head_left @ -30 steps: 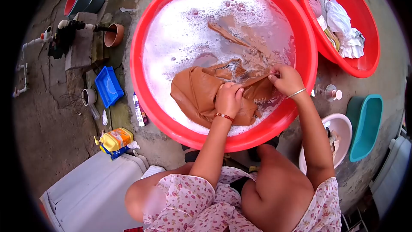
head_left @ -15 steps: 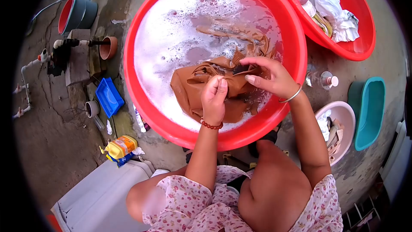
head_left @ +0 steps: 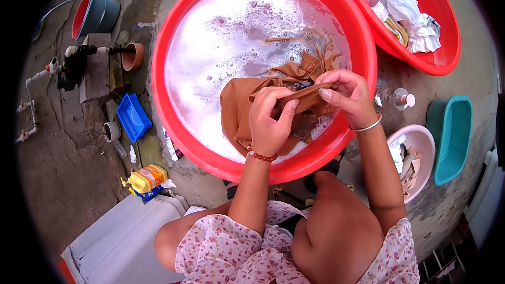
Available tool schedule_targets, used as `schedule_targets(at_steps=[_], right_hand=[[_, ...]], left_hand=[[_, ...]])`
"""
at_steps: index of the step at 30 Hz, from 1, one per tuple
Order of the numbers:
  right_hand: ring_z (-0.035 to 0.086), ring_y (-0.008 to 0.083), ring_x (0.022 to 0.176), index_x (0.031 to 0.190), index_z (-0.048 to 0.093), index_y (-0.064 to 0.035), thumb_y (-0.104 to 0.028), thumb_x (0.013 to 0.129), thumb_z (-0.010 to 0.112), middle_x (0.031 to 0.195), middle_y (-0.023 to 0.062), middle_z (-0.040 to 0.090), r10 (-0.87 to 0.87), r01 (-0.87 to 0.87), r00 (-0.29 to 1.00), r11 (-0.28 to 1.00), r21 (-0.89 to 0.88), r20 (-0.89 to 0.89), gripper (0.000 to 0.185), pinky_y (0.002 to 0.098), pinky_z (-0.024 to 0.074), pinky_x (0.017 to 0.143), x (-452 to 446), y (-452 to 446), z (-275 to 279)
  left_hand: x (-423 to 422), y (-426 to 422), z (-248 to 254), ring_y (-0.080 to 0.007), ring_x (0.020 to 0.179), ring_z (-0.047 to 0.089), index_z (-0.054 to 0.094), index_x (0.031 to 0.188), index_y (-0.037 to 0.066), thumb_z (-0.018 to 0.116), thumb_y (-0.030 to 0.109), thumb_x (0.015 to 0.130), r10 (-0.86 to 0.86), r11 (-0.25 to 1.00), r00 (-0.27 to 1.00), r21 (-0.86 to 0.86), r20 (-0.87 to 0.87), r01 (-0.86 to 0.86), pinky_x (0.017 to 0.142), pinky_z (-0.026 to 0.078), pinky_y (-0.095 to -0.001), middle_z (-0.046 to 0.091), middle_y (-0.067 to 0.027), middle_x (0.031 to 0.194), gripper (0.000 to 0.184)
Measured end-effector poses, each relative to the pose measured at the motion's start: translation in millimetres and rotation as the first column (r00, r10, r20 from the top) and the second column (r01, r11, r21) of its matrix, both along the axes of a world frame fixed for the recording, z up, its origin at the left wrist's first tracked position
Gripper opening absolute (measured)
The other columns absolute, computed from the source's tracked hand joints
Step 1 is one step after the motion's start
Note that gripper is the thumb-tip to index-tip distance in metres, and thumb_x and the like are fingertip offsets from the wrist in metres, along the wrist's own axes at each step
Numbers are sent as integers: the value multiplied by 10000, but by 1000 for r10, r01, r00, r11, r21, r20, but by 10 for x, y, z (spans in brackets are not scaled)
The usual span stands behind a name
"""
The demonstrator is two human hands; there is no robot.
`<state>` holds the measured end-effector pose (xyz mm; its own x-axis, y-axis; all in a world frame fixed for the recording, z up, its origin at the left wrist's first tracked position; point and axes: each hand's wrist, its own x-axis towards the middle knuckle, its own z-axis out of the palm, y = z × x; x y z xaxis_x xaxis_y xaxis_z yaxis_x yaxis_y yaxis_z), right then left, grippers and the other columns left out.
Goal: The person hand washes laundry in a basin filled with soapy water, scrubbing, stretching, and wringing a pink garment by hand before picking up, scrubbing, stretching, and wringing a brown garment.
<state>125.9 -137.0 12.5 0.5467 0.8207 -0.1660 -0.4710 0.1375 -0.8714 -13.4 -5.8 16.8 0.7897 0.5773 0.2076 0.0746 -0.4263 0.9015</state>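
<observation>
A wet brown garment (head_left: 238, 106) lies partly in the sudsy water (head_left: 210, 47) of a large red basin (head_left: 163, 126). My left hand (head_left: 272, 118), with a red bead bracelet at the wrist, pinches a folded edge of it between thumb and fingers. My right hand (head_left: 347, 97), wearing a metal bangle, grips the same edge a little to the right. Between both hands the edge is stretched out just above the water. The garment's far part trails under the foam, so its full shape is hidden.
At upper right, a second red basin (head_left: 447, 47) holds white and other clothes. Beside it stand a clear bottle (head_left: 392, 98), a pink basin (head_left: 428, 150) with clothes and a teal tub (head_left: 456, 142). On the left are a blue tray (head_left: 133, 118) and a yellow jug (head_left: 147, 179).
My right hand has closed on the garment's edge; before, its fingers were apart. My left hand has shifted slightly right, and the edge is now stretched between both hands.
</observation>
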Motion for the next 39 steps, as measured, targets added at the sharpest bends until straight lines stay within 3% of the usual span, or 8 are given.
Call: schedule_targets(at_steps=[8, 12, 16, 19, 23, 28, 32, 39], right_hand=[[575, 111, 870, 954, 564, 12, -78, 808, 660, 974, 69, 608, -69, 70, 995, 998, 4, -70, 197, 248, 453, 797, 48, -155, 82], [571, 148, 903, 885, 568, 4, -41, 778, 660, 972, 79, 603, -7, 31, 966, 995, -91, 257, 149, 285, 450, 805, 71, -248, 126], [571, 221, 841, 712, 550, -17, 96, 623, 590, 886, 100, 588, 219, 28, 551, 959, -281, 805, 150, 322, 441, 711, -22, -266, 197], [566, 228, 804, 670, 510, -14, 103, 601, 554, 861, 100, 579, 146, 160, 495, 954, -255, 857, 143, 310, 437, 675, -116, -259, 0], [564, 223, 790, 648, 472, -15, 92, 608, 538, 870, 97, 582, 57, 204, 678, 943, -262, 733, 132, 296, 438, 654, -172, -216, -24], [570, 193, 742, 777, 598, 9, -92, 752, 669, 804, 91, 596, 103, 54, 945, 886, -461, 309, 125, 276, 446, 671, -164, -154, 27], [575, 158, 736, 857, 629, 22, -195, 816, 667, 772, 83, 615, 268, 41, 785, 877, -478, 559, 225, 266, 449, 687, -149, -132, -91], [454, 53, 621, 793, 598, 31, -171, 895, 580, 628, 19, 493, -165, 303, 886, 913, -272, 432, 227, 237, 397, 557, -295, 84, -212]], left_hand=[[-39, 57, -145, -280, 778, 555, 588, 827, 20, 630, 100, 799, -102, 989, 984, -122, -147, 84, 752, 439, -349, 602, -104, 815, 95], [-108, 3, -309, -212, 859, 566, 595, 870, -7, 591, 79, 855, 42, 998, 996, -41, -79, -46, 865, 432, -313, 582, -107, 890, 88], [-108, 6, -296, -202, 893, 551, 588, 880, -13, 574, 20, 851, 208, 978, 977, -36, 42, -207, 844, 437, -283, 555, -100, 947, 46], [-119, -6, -344, -192, 916, 544, 587, 894, -18, 567, -8, 846, 199, 980, 979, -29, 51, -197, 816, 441, -269, 543, -96, 963, 53], [-48, -58, -246, -247, 814, 552, 608, 877, 3, 595, 54, 821, 246, 939, 968, -233, -59, -253, 745, 439, -324, 580, -104, 827, 77], [-179, 89, -347, -141, 701, 520, 605, 884, 6, 576, 137, 869, 31, 996, 980, -78, -199, -48, 684, 427, -247, 559, -35, 718, 134], [-156, 6, -306, -66, 711, 464, 584, 870, 7, 531, 187, 921, 55, 881, 979, -453, -197, -141, 672, 403, -210, 524, 5, 725, 195], [20, -127, -241, -49, 660, 436, 548, 786, 11, 471, 237, 960, 237, 761, 962, -590, -135, -270, 598, 378, -193, 500, 28, 702, 295]])
